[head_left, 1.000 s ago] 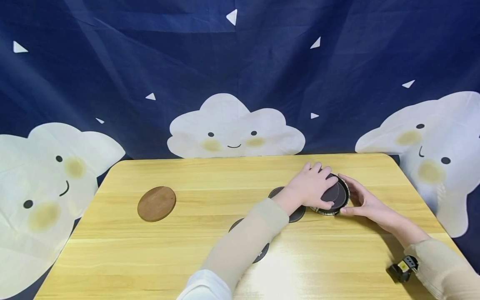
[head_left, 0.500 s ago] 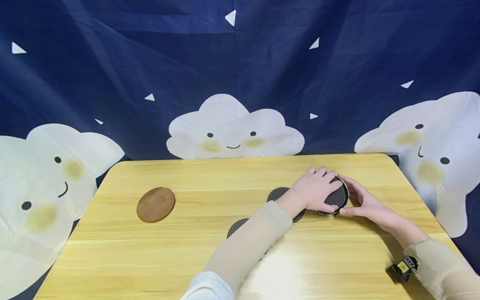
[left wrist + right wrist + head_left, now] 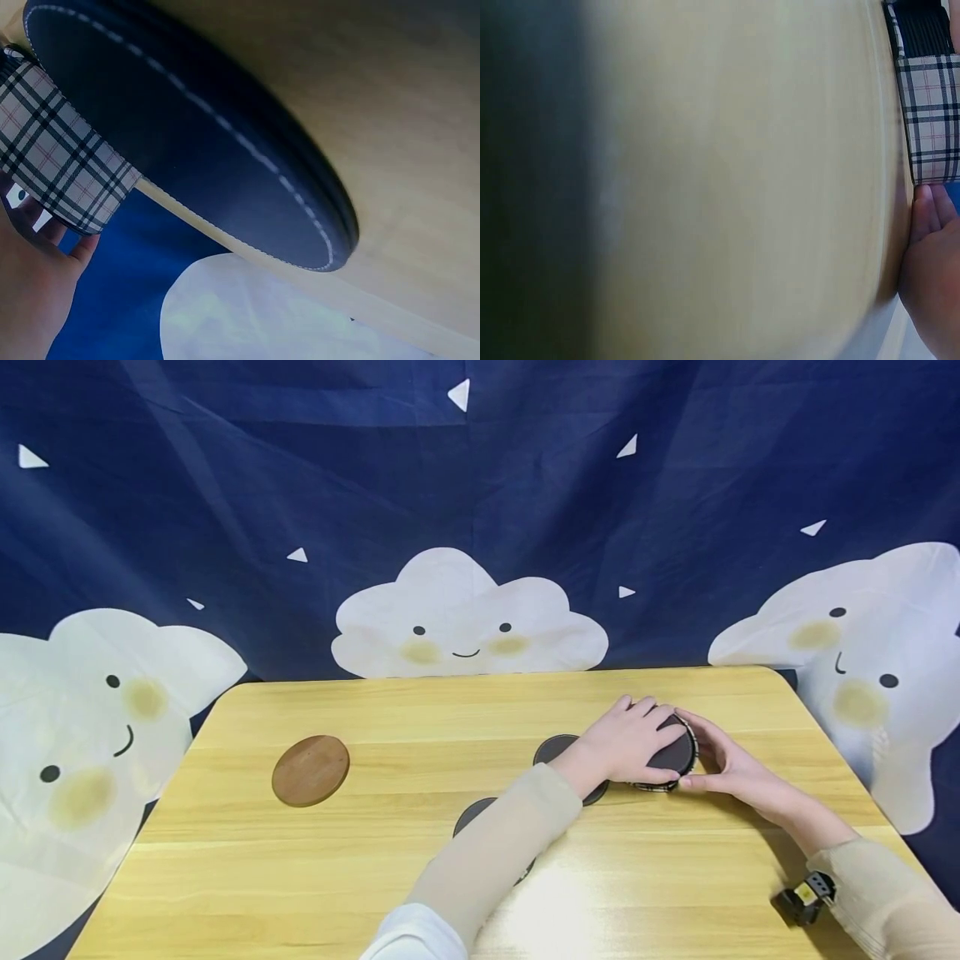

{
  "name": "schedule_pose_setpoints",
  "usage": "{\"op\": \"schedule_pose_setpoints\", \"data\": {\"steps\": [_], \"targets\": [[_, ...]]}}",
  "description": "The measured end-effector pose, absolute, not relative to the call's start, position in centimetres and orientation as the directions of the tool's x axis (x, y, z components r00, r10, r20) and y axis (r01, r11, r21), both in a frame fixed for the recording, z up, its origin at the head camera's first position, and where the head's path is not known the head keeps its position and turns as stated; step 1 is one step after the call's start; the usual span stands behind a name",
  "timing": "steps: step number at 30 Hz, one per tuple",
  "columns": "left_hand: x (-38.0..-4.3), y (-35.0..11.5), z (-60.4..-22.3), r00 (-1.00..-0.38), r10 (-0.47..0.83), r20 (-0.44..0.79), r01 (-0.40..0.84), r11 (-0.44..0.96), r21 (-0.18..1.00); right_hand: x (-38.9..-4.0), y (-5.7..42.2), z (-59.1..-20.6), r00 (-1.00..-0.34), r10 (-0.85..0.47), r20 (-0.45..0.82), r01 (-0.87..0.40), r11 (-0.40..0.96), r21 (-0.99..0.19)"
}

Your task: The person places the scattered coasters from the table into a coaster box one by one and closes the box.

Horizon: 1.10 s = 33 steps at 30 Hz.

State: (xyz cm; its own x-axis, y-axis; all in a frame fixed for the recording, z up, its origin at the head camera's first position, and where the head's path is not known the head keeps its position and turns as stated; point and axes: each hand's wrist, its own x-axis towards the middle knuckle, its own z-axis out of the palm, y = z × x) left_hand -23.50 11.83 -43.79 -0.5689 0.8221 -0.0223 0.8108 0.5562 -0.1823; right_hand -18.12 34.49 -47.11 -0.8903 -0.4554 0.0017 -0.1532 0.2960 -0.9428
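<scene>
Head view, right: right hand point(image 3: 723, 764) grips holder point(image 3: 60, 146); left hand point(image 3: 626, 743) lies spread over coaster point(image 3: 678, 753). Best, probably: brace with 1 hand, press level.

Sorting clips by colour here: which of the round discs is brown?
The leftmost disc, lying by itself. The others are dark: the top disc under the left hand, the middle disc beside it, the near disc partly behind the sleeve.
</scene>
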Motion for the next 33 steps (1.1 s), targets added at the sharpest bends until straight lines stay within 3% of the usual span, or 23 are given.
{"op": "schedule_pose_setpoints", "data": {"steps": [16,33], "targets": [[-23.1,11.7,-44.0,-0.541,0.841,-0.006,0.828,0.531,-0.182,-18.0,34.2,-47.1,-0.888,-0.458,0.031,-0.173,0.271,-0.947],[-23.6,10.3,-43.3,-0.561,0.826,-0.058,0.815,0.538,-0.215,-18.1,34.2,-47.3,-0.887,-0.460,0.045,-0.185,0.264,-0.947]]}}
